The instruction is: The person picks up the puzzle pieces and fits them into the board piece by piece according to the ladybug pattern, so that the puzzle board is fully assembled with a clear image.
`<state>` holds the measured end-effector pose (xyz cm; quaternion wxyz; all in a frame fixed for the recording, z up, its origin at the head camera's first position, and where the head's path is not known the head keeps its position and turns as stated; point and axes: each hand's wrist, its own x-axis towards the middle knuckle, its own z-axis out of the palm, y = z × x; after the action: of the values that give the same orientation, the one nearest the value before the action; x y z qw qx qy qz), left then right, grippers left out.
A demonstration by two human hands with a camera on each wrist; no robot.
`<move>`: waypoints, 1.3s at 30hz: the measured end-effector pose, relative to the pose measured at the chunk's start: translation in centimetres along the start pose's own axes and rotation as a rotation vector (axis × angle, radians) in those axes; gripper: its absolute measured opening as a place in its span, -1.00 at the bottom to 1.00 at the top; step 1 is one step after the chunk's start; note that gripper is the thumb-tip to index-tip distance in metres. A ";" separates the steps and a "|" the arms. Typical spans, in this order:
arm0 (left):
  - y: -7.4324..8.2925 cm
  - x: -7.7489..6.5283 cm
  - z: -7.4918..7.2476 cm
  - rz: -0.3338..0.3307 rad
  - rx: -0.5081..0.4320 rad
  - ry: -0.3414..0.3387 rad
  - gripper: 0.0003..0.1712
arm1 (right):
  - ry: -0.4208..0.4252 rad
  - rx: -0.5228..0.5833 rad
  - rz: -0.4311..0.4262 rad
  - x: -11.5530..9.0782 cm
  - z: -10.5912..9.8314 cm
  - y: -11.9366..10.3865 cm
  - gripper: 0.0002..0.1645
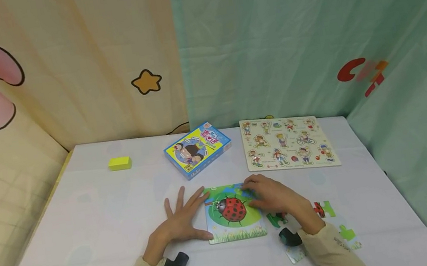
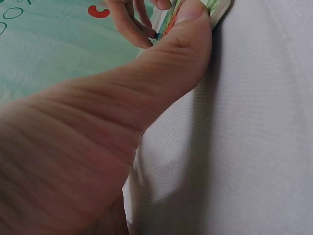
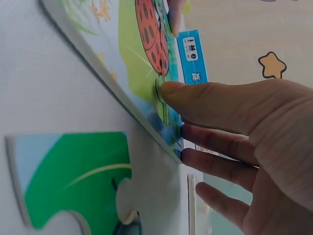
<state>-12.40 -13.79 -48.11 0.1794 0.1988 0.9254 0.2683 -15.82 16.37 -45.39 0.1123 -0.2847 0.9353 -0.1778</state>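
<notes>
A ladybug jigsaw puzzle (image 1: 236,232) lies flat in its tray near the table's middle. My left hand (image 1: 181,220) is spread at its left side, thumb on the lower left corner and fingertips at the upper left edge. At the upper right of the picture, my right hand (image 1: 273,194) pinches a puzzle piece (image 3: 165,110) between thumb and fingers. The piece looks slightly raised in the right wrist view; the hand partly hides it. A loose green puzzle piece (image 3: 73,171) lies beside the tray, under the right forearm in the head view.
More loose pieces (image 1: 346,233) lie around the right forearm. Behind are a blue and yellow box (image 1: 198,149) and a wooden board with figures (image 1: 289,144). A yellow block (image 1: 119,163) sits at the back left. Curtains (image 1: 259,50) hang behind the table.
</notes>
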 end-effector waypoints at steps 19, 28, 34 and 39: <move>-0.1 0.2 -0.2 0.010 -0.004 0.014 0.29 | 0.018 0.016 0.004 -4.2 -1.6 2.1 -0.51; 0.1 0.1 -0.2 0.010 -0.004 0.010 0.29 | -0.025 0.054 0.034 -6.5 -1.6 2.7 -0.46; 0.0 -0.1 0.0 0.008 -0.005 0.006 0.29 | -0.054 0.062 0.022 -7.9 -1.4 2.7 -0.43; 0.0 -0.1 0.1 0.011 -0.006 0.011 0.29 | -0.037 0.046 0.007 -8.3 -1.2 2.7 -0.44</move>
<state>-12.34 -13.81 -48.16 0.1733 0.2021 0.9244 0.2730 -10.74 23.56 -44.47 0.1369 -0.2820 0.9296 -0.1937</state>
